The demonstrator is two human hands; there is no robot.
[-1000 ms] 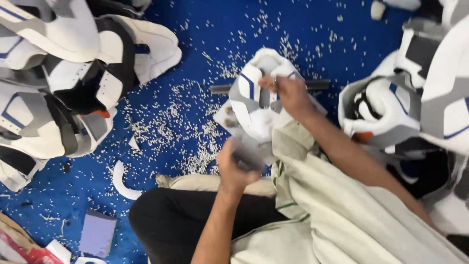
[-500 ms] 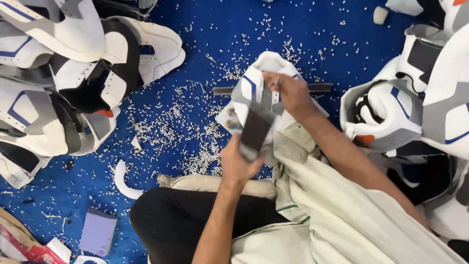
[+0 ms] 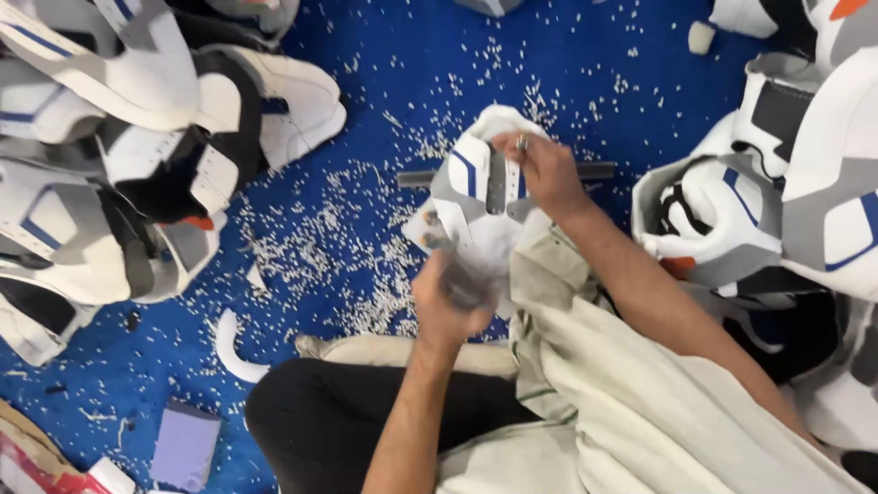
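Observation:
A white, grey and blue shoe upper point(image 3: 483, 197) lies on a dark metal bar point(image 3: 416, 178) on the blue floor. My right hand point(image 3: 547, 172) rests on its far end and pinches a small metal pin-like tool point(image 3: 521, 144) upright against it. At the upper's near edge, my left hand point(image 3: 446, 309) is closed around a dark grey tool point(image 3: 460, 277). That tool is motion-blurred, so I cannot tell its shape.
Piles of similar shoe uppers lie at the left point(image 3: 137, 165) and right point(image 3: 777, 210). Small white punched bits point(image 3: 320, 256) litter the floor. A curved white strip point(image 3: 229, 348) and a lilac block point(image 3: 183, 448) lie near my black-trousered knee point(image 3: 338, 421).
My left hand rose with the dark tool over the upper, then came back down toward me. My right hand stayed on the upper.

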